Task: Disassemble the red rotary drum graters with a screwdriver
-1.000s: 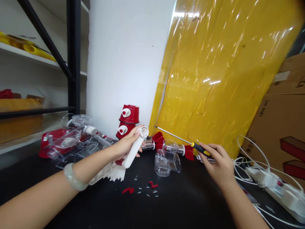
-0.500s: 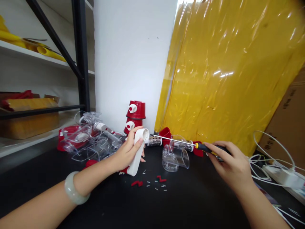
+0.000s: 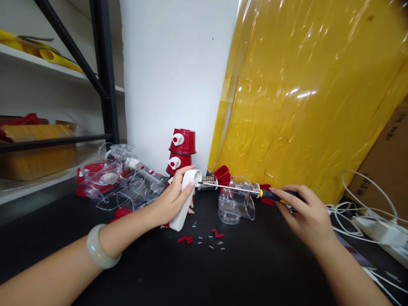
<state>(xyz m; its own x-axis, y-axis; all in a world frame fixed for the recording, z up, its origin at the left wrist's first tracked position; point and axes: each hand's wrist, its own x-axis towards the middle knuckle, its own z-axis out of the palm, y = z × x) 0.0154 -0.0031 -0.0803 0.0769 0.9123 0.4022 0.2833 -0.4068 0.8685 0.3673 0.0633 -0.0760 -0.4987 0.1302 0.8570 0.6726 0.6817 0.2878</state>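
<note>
My left hand [image 3: 174,199] is closed around a white plastic handle-like part [image 3: 181,216], held upright at a tilt with its round hollow end at the top. In my right hand [image 3: 307,216] is a screwdriver [image 3: 229,187] with a black and yellow handle, its long shaft pointing left. The screwdriver's tip reaches the rim of the hollow end; whether it touches cannot be made out. Below on the black table lie two red zigzag pieces [image 3: 185,239] [image 3: 218,233] and several small screws or pins [image 3: 211,247].
Clear plastic housings [image 3: 137,191] crowd the left, and another clear housing [image 3: 236,206] stands centre right. Red bases [image 3: 182,141] are stacked by the wall, near metal grater drums [image 3: 208,183]. White cables and a power strip [image 3: 381,229] lie right; a shelf [image 3: 47,63] stands left.
The screwdriver has shifted slightly left, its tip now nearer the white part's hollow end. My left hand keeps its hold, and the view has tilted a little.
</note>
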